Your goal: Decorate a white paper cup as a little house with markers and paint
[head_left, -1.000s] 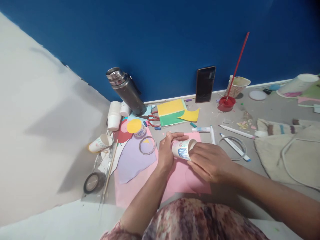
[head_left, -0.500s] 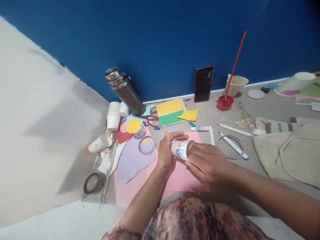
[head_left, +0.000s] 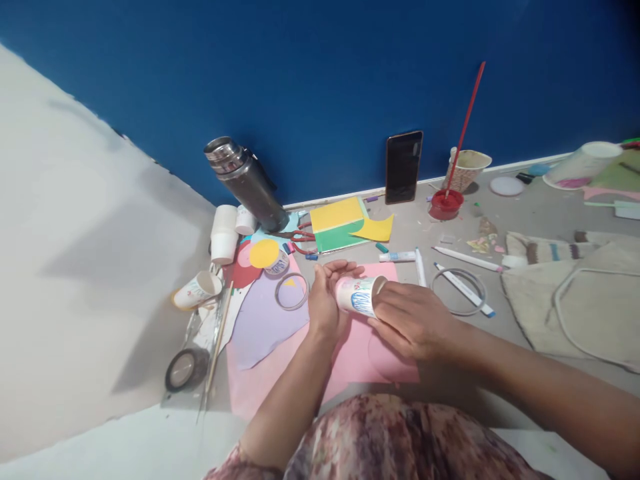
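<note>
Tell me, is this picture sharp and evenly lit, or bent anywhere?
Head view: soft throughout; the paper cup between left hand and right hand shows blurry blue marks. The flask leans, bent by the wide lens. The white wall carries broad grey shadows.

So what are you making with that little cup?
A person holds a small paper cup sideways between both hands. The left hand cradles its bottom end, and the right hand grips the open end. The cup has blue scribbles on it. Under the hands lies pink paper, with a metal flask, scissors and a phone nearby.
</note>
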The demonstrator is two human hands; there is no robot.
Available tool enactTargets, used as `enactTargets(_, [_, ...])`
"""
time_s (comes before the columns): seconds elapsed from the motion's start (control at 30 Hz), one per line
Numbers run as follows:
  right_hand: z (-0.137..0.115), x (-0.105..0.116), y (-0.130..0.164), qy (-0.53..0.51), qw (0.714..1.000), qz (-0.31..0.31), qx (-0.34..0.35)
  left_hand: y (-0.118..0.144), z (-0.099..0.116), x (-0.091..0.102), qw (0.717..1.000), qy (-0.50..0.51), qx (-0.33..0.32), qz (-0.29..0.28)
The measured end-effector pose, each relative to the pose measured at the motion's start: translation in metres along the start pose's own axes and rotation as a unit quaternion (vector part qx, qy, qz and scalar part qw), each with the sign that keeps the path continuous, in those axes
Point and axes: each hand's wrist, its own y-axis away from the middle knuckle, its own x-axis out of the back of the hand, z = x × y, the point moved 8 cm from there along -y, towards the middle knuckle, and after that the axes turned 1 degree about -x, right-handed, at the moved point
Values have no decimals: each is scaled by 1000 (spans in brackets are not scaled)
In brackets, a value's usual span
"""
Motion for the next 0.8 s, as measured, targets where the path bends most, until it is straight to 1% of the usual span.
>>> enactTargets(0.1, [1, 0, 0, -5, 1000, -5, -4, -2, -2, 3, 1000, 2, 17, 1])
enactTargets(0.23, [2, 0, 1, -12, 1000, -6, -9, -2, -2, -1, 999, -5, 23, -43])
enactTargets(0.33, [3, 0, 1, -8, 1000, 1, -15, -2, -3, -3, 998, -10, 30, -60])
enactTargets(0.4, [4, 0, 2, -6, 1000, 5, -17, -3, -5, -3, 997, -3, 39, -59])
enactTargets(0.57, [6, 0, 2, -3, 1000, 5, -29, -5, -10, 3, 997, 46, 62, -28])
enactTargets(0.8, [8, 4, 2, -14, 999, 19, -45, -3, -10, 0, 996, 52, 67, -27])
